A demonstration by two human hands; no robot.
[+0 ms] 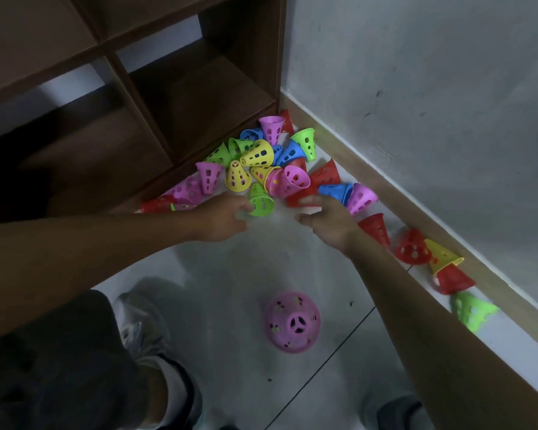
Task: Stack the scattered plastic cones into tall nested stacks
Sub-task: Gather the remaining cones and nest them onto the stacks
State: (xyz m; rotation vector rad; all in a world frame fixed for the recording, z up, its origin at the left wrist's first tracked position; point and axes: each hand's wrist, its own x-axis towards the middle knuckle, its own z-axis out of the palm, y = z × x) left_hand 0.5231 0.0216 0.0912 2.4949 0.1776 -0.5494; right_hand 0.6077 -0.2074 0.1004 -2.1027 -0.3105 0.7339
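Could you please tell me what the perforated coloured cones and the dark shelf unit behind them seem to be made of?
The perforated coloured cones, such as the pink one standing alone, look like thin moulded plastic: saturated uniform colours, clean punched holes, a slight sheen. The dark brown shelf unit looks like wood or wood-effect laminate board, matte with flat square-edged panels; which of the two cannot be told.

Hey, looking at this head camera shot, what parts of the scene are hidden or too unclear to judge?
- Red plastic cone: right hand covers it; grip unclear.
- Left hand fingertips: blurred, contact with green perforated cone uncertain.
- Pile's cone count: overlapping.
- Green cone by the skirting: motion-blurred.
- Pink upright cone: nesting underneath hidden.
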